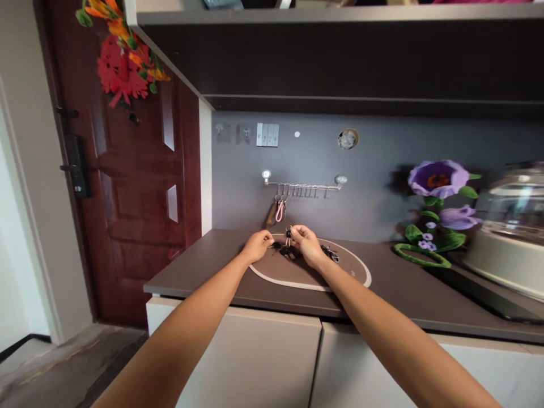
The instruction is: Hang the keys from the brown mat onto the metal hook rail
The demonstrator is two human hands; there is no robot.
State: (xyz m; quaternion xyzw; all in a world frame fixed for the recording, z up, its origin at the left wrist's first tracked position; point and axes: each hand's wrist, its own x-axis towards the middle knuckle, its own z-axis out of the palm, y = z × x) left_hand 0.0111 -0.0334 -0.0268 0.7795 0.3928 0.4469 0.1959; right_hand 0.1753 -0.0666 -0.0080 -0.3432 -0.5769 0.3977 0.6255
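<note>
My right hand (pixel 308 246) is closed in a pinch on the ring of a bunch of keys (pixel 288 234), lifted a little above an oval brown mat (pixel 293 280) with a pale border. To its left, my left hand (pixel 257 246) has thumb and fingertips pressed together; a small dark thing shows at them, too small to name. More dark keys (pixel 289 253) lie on the mat between the hands, and another dark bunch (pixel 330 253) lies partly behind my right wrist. On the wall, a metal hook rail (pixel 304 186) carries keys with a pink loop (pixel 279 212) at its left end.
The mat lies on a dark countertop (pixel 195 266) under a low overhanging cabinet (pixel 340 62). At right stand purple flowers (pixel 439 180) and a clear-domed appliance (pixel 505 249), with a flat black object (pixel 488 294) before them. A red-brown door (pixel 131 238) is at left.
</note>
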